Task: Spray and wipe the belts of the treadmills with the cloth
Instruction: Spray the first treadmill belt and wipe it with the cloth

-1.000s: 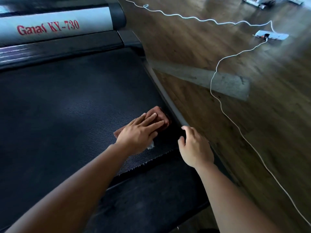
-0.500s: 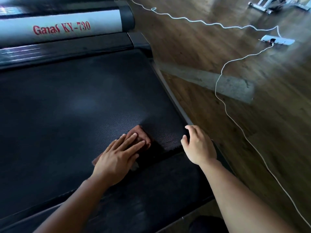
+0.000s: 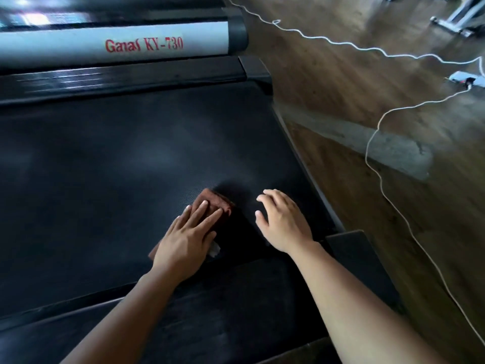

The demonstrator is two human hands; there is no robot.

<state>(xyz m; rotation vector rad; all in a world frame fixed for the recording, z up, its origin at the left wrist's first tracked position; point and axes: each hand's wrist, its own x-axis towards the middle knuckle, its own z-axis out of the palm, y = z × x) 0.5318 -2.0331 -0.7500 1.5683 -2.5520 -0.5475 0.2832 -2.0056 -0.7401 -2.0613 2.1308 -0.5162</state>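
The black treadmill belt (image 3: 126, 158) fills the left and middle of the view. A folded brown cloth (image 3: 213, 201) lies on its near right part. My left hand (image 3: 186, 239) presses flat on the cloth with straight fingers, covering most of it. My right hand (image 3: 282, 222) hovers or rests on the belt just right of the cloth, fingers spread and lightly bent, holding nothing. No spray bottle is in view.
The treadmill's grey motor cover (image 3: 115, 46) with red lettering lies at the far end. A black rear end cap (image 3: 351, 248) sits at the right near corner. On the wooden floor (image 3: 367, 82) runs a white cable (image 3: 375, 143) to a power strip (image 3: 465, 79).
My left hand has slid the cloth leftward along the belt's near end and away from the right edge. My right hand left the side rail and came onto the belt beside the cloth.
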